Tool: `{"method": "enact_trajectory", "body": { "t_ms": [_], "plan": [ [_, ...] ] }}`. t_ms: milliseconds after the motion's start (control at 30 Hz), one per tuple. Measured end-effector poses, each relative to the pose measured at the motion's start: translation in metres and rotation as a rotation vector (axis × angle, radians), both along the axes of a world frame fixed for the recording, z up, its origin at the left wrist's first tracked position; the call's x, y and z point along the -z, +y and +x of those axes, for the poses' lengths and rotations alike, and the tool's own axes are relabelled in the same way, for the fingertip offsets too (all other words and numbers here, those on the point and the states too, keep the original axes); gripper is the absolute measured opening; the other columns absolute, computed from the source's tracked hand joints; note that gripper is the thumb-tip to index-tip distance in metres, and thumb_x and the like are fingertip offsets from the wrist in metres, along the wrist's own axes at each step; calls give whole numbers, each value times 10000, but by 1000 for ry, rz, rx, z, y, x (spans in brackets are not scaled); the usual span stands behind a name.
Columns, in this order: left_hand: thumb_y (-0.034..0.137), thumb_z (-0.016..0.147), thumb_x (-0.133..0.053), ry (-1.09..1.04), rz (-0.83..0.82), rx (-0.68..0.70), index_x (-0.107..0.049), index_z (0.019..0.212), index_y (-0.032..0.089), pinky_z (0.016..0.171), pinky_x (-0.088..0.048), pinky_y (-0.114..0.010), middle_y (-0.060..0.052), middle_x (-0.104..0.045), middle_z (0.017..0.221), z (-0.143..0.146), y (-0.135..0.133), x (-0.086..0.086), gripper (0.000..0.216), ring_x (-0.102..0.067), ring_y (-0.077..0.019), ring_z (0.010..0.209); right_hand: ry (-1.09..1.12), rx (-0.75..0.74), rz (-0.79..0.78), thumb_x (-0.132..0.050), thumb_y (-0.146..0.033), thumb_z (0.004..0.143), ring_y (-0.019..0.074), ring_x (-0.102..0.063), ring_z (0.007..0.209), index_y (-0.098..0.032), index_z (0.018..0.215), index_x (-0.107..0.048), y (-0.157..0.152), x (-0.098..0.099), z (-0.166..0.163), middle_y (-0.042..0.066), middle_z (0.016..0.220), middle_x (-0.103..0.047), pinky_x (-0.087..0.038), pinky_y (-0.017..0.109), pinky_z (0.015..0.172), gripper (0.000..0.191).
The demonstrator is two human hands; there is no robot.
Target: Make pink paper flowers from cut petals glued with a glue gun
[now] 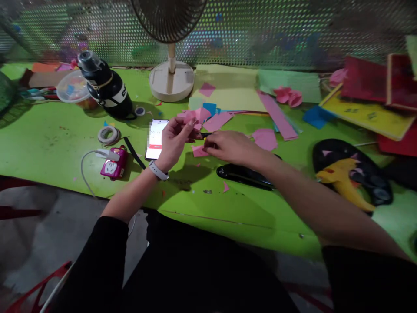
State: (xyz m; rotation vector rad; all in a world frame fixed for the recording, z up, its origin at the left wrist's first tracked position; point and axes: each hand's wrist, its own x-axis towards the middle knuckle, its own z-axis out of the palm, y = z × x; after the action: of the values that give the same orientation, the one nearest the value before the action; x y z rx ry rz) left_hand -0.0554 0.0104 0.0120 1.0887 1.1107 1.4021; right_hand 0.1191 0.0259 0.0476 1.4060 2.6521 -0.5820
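My left hand (178, 138), with a pale band on its wrist, is pinched closed around a piece of pink paper (198, 115) shaped like petals. Close beside it my right hand (224, 145) has its fingers closed at a thin dark object (205, 135) that spans the gap between the hands; its kind cannot be made out. Below the fingers lies a small pink paper scrap (199, 151). Pink cut paper (219, 122) lies just behind the hands. Under my right forearm is a long glossy black object (246, 176), partly hidden.
A phone (156, 134) lies left of my hands, near a tape roll (108, 135) and a pink power adapter (114, 164). Behind stand a black bottle (110, 93) and a fan (171, 80). On the right, a yellow tool (345, 178) rests on a black tray (329, 150).
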Motion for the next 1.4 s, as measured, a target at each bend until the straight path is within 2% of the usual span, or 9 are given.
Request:
{"method": "enact_trajectory", "body": {
  "t_ms": [100, 267, 500, 667, 767, 1000, 1233, 1333, 1400],
  "plan": [
    [379, 874, -699, -21, -4, 13, -565, 904, 184, 569, -547, -189, -2, -718, 775, 0, -1, 0, 239, -707, -91, 651, -183, -18, -25, -560, -351, 873, 250, -661, 786, -170, 982, -724, 5, 6, -25, 119, 888, -728, -435, 339, 633, 267],
    [302, 900, -672, -61, 10, 57, -559, 886, 177, 595, -556, -198, -10, -716, 810, -1, 0, 3, 168, -714, -94, 683, -298, -24, -17, -529, -381, 903, 282, -669, 897, -171, 1037, -705, 8, 17, -38, 147, 1008, -726, -445, 352, 687, 305],
    [333, 882, -691, 28, -6, 91, -564, 867, 179, 547, -519, -173, -3, -701, 774, -1, 2, 13, 200, -699, -85, 674, -212, -8, -22, -588, -248, 818, 247, -661, 833, -184, 931, -706, 10, 19, -22, 115, 935, -732, -386, 313, 602, 175],
    [292, 872, -699, 124, -15, 94, -604, 824, 176, 485, -472, -179, 4, -668, 717, -3, 4, 12, 157, -647, -74, 597, -115, 33, -18, -571, -343, 836, 222, -639, 768, -186, 907, -678, 6, 12, -9, 96, 906, -727, -364, 304, 584, 203],
    [262, 866, -702, 178, -5, 70, -623, 797, 178, 513, -487, -191, 11, -644, 690, -4, 5, 11, 135, -611, -68, 584, -133, 45, -32, -589, -408, 806, 225, -631, 741, -195, 844, -681, 7, 13, -12, 96, 878, -726, -355, 305, 569, 235],
    [208, 864, -692, 205, -12, 81, -619, 781, 173, 562, -500, -208, 10, -639, 709, -3, 6, 12, 116, -602, -70, 603, -139, 11, -60, -593, -294, 783, 237, -636, 758, -177, 875, -732, 11, 20, -22, 128, 879, -724, -371, 319, 599, 203],
    [240, 865, -698, 230, 10, 101, -632, 786, 160, 565, -484, -197, 5, -640, 695, -4, 9, 18, 130, -583, -62, 595, -31, 119, -70, -557, -314, 834, 203, -612, 690, -203, 850, -701, 2, 10, 13, 70, 807, -712, -364, 305, 574, 183],
    [234, 861, -699, 240, 17, 113, -628, 778, 159, 572, -485, -204, 3, -642, 690, -3, 10, 22, 132, -585, -67, 600, -19, 188, -78, -578, -398, 825, 191, -593, 639, -208, 813, -700, 6, 13, 17, 69, 773, -707, -362, 305, 556, 227],
    [228, 859, -697, 235, 19, 118, -621, 770, 157, 581, -493, -212, 3, -640, 687, -2, 10, 25, 137, -589, -70, 599, -52, 163, -105, -587, -482, 809, 195, -590, 629, -209, 760, -703, 10, 16, 9, 72, 730, -696, -362, 310, 555, 301]
  ]
}}
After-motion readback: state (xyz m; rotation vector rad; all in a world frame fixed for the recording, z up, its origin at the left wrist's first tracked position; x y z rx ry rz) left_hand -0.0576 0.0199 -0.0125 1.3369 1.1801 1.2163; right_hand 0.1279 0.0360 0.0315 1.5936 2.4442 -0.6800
